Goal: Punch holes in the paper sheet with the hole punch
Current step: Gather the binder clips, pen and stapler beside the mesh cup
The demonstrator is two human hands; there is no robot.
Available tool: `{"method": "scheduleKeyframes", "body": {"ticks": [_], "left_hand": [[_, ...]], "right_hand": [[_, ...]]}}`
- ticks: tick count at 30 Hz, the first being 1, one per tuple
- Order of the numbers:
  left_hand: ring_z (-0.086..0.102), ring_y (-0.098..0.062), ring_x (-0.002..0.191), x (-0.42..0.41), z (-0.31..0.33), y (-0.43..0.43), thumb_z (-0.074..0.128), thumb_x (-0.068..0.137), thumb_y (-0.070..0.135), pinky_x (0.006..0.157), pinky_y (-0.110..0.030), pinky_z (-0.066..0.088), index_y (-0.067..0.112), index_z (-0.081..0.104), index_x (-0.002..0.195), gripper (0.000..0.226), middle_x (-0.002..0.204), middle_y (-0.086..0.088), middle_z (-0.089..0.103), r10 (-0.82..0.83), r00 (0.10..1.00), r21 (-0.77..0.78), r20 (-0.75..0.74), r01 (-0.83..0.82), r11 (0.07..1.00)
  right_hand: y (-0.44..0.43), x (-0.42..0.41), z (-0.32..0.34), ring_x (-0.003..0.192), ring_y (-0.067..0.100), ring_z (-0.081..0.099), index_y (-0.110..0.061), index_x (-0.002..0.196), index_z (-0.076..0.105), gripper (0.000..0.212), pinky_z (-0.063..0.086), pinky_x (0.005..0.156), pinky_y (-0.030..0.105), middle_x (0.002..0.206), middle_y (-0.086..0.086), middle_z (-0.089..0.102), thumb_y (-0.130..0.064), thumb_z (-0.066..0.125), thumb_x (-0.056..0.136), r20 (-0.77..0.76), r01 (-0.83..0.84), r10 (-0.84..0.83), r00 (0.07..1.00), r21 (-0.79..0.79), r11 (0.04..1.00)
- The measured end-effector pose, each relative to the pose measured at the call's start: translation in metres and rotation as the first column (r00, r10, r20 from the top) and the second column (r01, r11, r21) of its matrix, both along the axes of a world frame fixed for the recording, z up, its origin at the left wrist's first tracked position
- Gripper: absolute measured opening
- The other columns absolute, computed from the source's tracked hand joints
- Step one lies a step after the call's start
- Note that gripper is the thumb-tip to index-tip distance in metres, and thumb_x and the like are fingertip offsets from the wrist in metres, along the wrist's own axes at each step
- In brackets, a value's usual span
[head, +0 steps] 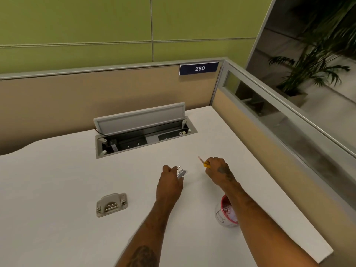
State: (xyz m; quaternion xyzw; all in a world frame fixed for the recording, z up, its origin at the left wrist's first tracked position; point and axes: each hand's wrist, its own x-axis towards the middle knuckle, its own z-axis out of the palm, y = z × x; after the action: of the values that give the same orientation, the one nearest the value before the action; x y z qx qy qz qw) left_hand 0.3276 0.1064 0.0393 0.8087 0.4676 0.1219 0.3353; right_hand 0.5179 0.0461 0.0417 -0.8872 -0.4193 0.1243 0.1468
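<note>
A beige desk hole punch (111, 204) with a metal handle lies on the white desk (57, 189), left of both hands and untouched. My left hand (170, 182) is closed around a small silvery-white object (182, 173); whether it is metal or folded paper I cannot tell. A little to the right, my right hand (217, 170) pinches a small yellow item (207, 164) with a thin pink strip (200, 159) sticking out up and to the left. The two hands are apart, just above the desk's middle.
A white cup with a red rim (224, 212), holding paper scraps, stands under my right forearm near the desk's right edge. An open cable box (142, 135) with a raised lid sits at the back. Partition walls close the desk's back and right sides.
</note>
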Motion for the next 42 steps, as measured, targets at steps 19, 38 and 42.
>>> {"method": "scheduleKeyframes", "body": {"ticks": [19,38,42], "left_hand": [[0.051,-0.022,0.113,0.121,-0.056,0.012,0.053,0.097,0.029,0.079,-0.038,0.054,0.012,0.057,0.125,0.033,0.122,-0.006,0.052,-0.027,0.981,-0.049,-0.192,0.017,0.999],[0.052,-0.021,0.123,-0.001,-0.028,0.005,0.054,0.094,0.048,0.091,-0.036,0.051,0.018,0.048,0.139,0.054,0.138,-0.003,0.049,0.053,0.998,0.073,-0.040,-0.050,0.996],[0.052,-0.018,0.120,-0.089,-0.021,-0.009,0.053,0.094,0.048,0.085,-0.036,0.053,0.020,0.052,0.134,0.049,0.132,0.001,0.053,0.121,0.992,0.121,-0.019,-0.118,0.986]], "right_hand": [[0.028,0.079,-0.056,0.078,0.021,0.058,-0.008,0.091,0.069,0.018,0.048,0.066,0.028,0.095,0.011,0.068,-0.024,0.070,0.082,-0.125,-0.052,0.036,0.992,-0.127,0.991],[0.040,0.000,-0.003,0.102,0.030,0.063,-0.011,0.121,0.061,0.026,0.044,0.076,0.027,0.124,0.014,0.056,-0.015,0.052,0.097,0.021,0.050,-0.052,0.998,0.102,0.994],[0.042,-0.100,0.003,0.105,0.029,0.060,-0.016,0.122,0.060,0.027,0.051,0.085,0.037,0.123,0.010,0.057,-0.022,0.050,0.097,-0.065,-0.116,0.127,0.990,0.148,0.982]]}}
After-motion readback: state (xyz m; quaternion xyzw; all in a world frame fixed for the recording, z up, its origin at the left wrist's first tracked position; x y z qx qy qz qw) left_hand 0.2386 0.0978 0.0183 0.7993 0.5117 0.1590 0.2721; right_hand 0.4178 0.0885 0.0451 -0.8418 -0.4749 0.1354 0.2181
